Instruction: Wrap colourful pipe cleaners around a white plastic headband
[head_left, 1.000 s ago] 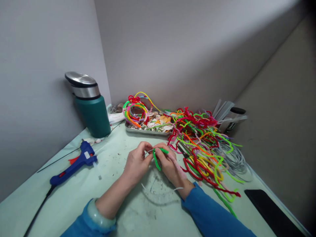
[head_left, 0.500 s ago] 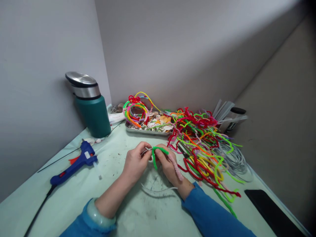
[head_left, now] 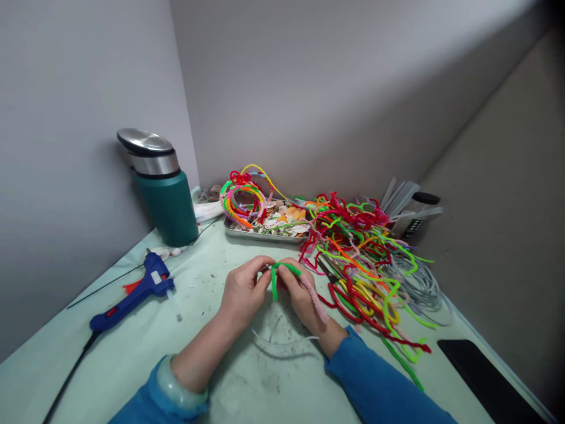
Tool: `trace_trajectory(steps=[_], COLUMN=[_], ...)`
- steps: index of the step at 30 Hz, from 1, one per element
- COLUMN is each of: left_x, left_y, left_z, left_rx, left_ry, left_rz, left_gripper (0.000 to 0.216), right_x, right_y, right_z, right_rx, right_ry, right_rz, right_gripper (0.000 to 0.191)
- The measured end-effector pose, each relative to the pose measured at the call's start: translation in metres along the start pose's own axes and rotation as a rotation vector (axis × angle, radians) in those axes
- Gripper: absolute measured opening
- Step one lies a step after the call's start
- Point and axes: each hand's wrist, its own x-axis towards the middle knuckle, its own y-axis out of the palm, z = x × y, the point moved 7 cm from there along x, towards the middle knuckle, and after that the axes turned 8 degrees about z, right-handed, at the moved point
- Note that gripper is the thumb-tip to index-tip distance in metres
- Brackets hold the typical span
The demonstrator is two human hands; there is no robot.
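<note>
My left hand (head_left: pixel 245 288) is closed in a pinch at the thin pale wire (head_left: pixel 282 343), whose loop hangs below both hands. Its fingertips touch the bend of a green pipe cleaner (head_left: pixel 286 268), and the exact grip point is hidden. The pipe cleaner's short loose end dangles between the hands. Thumb and fingers of my right hand (head_left: pixel 300 294) are pressed together on the green pipe cleaner, where it is wrapped along the wire. A pink wrapped stretch (head_left: pixel 314 299) runs from the green part over the back of that hand.
On the right lies a tangled heap of coloured pipe cleaners (head_left: pixel 353 235), with scissors (head_left: pixel 327 270) and a grey wire coil (head_left: pixel 424 282). Behind stands a metal tray (head_left: pixel 265 237) of shells. Leftward are a blue glue gun (head_left: pixel 132 297) and a green bottle (head_left: pixel 165 203). A black slab (head_left: pixel 485 377) lies right.
My left fingers have closed in against the green bend, covering the wire that showed between them. The green loose end hangs straighter. The wire loop below has shifted slightly.
</note>
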Motion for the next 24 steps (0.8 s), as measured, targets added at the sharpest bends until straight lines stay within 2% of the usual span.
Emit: trace_trajectory(steps=[5,13,19,24], left_x=[0.001,0.003,0.0,-0.007], left_y=[0.001,0.005,0.02,0.032], left_z=[0.009,0.019,0.034,0.041], left_rx=[-0.144,-0.275,-0.637,-0.863], left_ry=[-0.098,-0.236,-0.467,-0.602], left_rz=[0.029,0.059,0.171,0.264], left_gripper=[0.017,0.034,0.039,0.038], right_x=[-0.002,-0.001,0.0,0.0], right_y=[-0.002,-0.005,0.002,0.004], right_z=[-0.005,-0.008,-0.013,-0.008], right_rx=[0.016,-0.001,0.045,0.014], right_ry=[0.056,0.059,0.071,0.009], right_rz=[-0.034,-0.077,0.016,0.037], right_gripper=[0.014,0.011,0.01,0.009])
